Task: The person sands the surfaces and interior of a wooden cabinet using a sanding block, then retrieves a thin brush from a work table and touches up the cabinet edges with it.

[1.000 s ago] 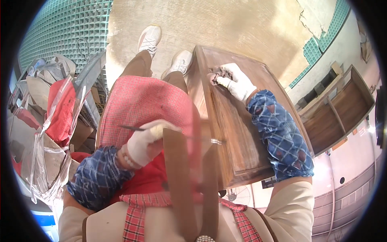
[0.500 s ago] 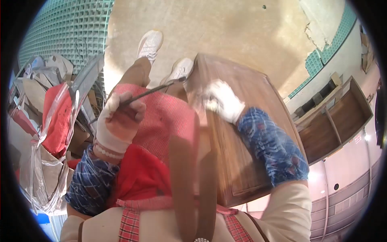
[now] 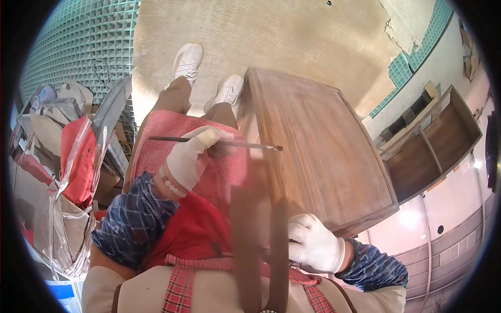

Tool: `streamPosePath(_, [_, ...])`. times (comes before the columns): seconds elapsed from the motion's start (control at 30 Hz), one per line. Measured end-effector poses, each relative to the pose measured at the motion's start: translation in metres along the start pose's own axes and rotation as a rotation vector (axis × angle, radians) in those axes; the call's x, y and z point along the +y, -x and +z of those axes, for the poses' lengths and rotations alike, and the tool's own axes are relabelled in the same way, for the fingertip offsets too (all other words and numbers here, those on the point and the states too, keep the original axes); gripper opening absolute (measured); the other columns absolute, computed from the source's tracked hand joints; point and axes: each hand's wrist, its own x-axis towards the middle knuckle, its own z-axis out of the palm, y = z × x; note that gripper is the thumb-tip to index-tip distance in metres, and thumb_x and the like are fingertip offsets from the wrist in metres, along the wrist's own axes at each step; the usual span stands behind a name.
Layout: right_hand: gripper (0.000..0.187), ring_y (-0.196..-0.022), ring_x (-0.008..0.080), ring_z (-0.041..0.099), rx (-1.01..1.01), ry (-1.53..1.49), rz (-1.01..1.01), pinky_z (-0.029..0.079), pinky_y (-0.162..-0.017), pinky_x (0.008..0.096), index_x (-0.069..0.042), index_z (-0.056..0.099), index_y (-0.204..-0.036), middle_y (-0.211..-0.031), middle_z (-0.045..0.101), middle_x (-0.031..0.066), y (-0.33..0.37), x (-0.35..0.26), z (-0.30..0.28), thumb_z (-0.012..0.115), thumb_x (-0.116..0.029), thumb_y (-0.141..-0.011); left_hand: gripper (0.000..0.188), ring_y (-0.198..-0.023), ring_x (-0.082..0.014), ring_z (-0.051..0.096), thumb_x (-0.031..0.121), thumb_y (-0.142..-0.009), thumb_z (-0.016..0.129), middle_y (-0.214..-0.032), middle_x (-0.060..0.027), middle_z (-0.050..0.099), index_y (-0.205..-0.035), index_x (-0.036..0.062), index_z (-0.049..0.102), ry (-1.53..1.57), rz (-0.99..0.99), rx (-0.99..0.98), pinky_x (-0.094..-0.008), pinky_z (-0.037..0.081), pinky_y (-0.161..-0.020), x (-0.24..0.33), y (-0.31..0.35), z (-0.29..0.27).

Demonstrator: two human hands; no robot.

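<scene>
My left hand, in a white glove with bare-looking fingertips, is closed around a thin paintbrush. The brush lies nearly level, its small bristle tip pointing right, over the left edge of a brown wooden cabinet. The cabinet has a framed flat face with cloudy, paler patches. By its near end, close to my body, my right hand has its white-gloved fingers curled in. Whatever they hold, if anything, is hidden, partly behind a hanging brown strap. My pink checked apron covers my lap beneath the left hand.
At the left lie cardboard and clear plastic wrap with a red piece. Green grating stands behind them. An open two-part wooden case rests at the right. Cracked tan flooring lies beyond my white shoes.
My left hand has moved right with the brush, turning it from a slant to nearly level. My right hand has left the cabinet's face and come back toward my body.
</scene>
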Motion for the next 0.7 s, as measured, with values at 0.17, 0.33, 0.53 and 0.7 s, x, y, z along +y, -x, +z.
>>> streamPosePath(0.17, [0.017,-0.069,0.0231,0.056,0.056,0.006,-0.026,0.046,-0.058,0.0356,-0.016,0.065,-0.089,-0.092,0.061,0.0022,0.0,0.002,0.0,0.062,-0.018,-0.073,0.032,-0.092,-0.013,0.06,0.028,-0.096,0.051,-0.096,-0.0054,0.068,-0.103,0.0007,0.067,-0.165,-0.072,0.002,-0.0249,0.044,-0.086,0.006,-0.013,0.008])
streamPosePath(0.33, [0.015,-0.07,0.0232,0.056,0.02,0.039,0.003,0.047,-0.059,0.0349,-0.017,0.066,-0.087,-0.091,0.06,0.003,0.001,-0.001,-0.002,0.062,-0.017,-0.073,0.032,-0.085,-0.0178,0.064,0.019,-0.097,0.043,-0.089,-0.0113,0.068,-0.1,-0.0036,0.066,-0.253,-0.126,-0.102,-0.0307,0.049,-0.083,0.016,0.011,0.02])
streamPosePath(0.53, [0.018,-0.073,0.0238,0.057,0.023,0.03,-0.042,0.047,-0.063,0.0361,-0.017,0.066,-0.09,-0.091,0.058,0.0043,0.001,0.014,-0.002,0.064,-0.02,-0.072,0.037,-0.088,-0.0187,0.064,0.027,-0.096,0.046,-0.091,-0.0122,0.069,-0.1,-0.0043,0.066,-0.314,-0.157,-0.174,-0.0306,0.049,-0.083,0.016,0.005,0.024])
streamPosePath(0.7, [0.028,-0.092,0.0282,0.057,0.053,-0.074,-0.034,0.047,-0.078,0.0394,-0.014,0.064,-0.099,-0.101,0.055,0.0092,-0.013,0.087,0.006,0.071,-0.025,-0.075,0.03,-0.086,-0.0163,0.063,0.023,-0.098,0.049,-0.089,-0.0081,0.068,-0.104,-0.0011,0.066,-0.367,-0.054,-0.014,-0.0288,0.049,-0.079,0.002,-0.077,-0.013])
